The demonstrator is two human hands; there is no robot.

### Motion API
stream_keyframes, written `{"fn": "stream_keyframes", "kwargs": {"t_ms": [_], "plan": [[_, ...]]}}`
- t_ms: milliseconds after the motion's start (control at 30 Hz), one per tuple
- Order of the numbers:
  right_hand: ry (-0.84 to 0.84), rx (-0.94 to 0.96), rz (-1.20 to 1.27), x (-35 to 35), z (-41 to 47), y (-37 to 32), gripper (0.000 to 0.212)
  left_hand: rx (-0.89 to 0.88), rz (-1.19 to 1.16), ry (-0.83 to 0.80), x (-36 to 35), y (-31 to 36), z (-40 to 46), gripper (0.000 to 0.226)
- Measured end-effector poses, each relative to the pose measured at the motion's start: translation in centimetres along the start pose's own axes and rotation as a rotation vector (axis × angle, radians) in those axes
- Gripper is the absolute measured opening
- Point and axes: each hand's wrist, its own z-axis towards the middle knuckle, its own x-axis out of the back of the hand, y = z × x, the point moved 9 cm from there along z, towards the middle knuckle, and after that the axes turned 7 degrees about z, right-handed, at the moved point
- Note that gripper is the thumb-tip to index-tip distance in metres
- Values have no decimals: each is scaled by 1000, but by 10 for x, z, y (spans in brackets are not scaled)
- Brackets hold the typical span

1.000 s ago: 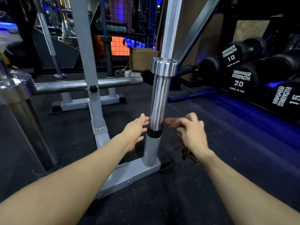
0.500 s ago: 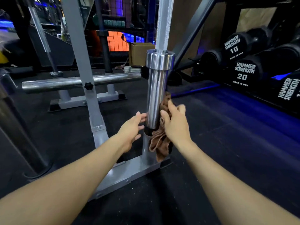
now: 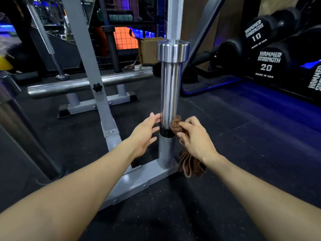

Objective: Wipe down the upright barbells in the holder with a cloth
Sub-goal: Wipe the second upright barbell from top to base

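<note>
Barbell (image 3: 171,91) stands in its holder (image 3: 165,150); right hand (image 3: 196,140) pinches the cloth (image 3: 175,125) against it, flat left hand (image 3: 145,133) touching.

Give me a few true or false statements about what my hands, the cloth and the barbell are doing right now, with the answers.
1. The right hand holds a brown cloth against the barbell sleeve. True.
2. The left hand grips the cloth. False: its straight fingers touch the sleeve's left side.
3. The barbell stands upright in a grey holder tube. True.
4. The cloth is at the sleeve's collar. False: it is at the sleeve's bottom.
</note>
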Motion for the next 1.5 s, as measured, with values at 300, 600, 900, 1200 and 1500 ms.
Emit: {"fn": "stream_keyframes", "kwargs": {"t_ms": [300, 600, 900, 1200, 1500], "plan": [[-32, 89, -192, -35, 10, -63, 20, 87, -139, 64, 15, -12, 0, 40], [-85, 150, -365, -16, -2, -34, 23, 102, -33, 54, 10, -18, -1, 50], [-88, 154, -359, -11, -1, -24, 29, 77, 82, 29, 1, -16, -7, 47], [53, -66, -372, 21, 8, 24, 22, 80, 99, 13, 1, -12, -13, 51], [56, -123, -227, -5, 17, 15, 26, 95, 63, 53, -4, -18, -13, 48]]}}
